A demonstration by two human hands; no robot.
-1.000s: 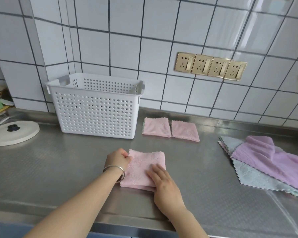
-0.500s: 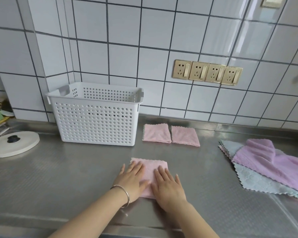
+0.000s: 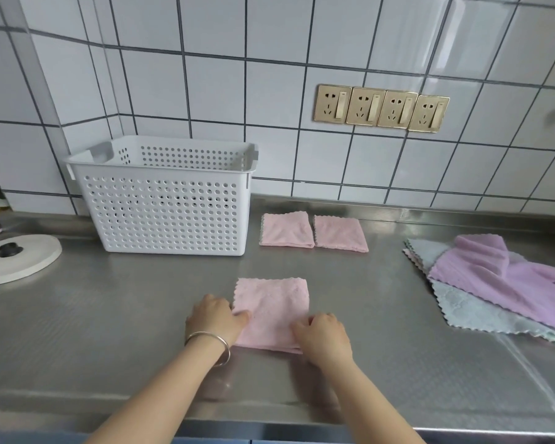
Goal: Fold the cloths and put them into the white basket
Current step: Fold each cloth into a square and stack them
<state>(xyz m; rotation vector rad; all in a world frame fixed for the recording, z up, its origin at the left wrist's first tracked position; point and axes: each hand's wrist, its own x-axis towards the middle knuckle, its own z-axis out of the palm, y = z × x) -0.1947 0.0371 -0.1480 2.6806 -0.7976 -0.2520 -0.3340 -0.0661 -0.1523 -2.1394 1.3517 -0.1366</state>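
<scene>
A white basket (image 3: 170,206) with round holes stands left of centre on a steel counter (image 3: 77,331). At lower centre, a folded pink cloth (image 3: 274,310) with scalloped edges lies flat between two hands: the left hand (image 3: 213,318) grips its near-left edge with curled fingers, the right hand (image 3: 322,334) its near-right corner. Loose purple and grey cloths (image 3: 494,283) lie at right.
</scene>
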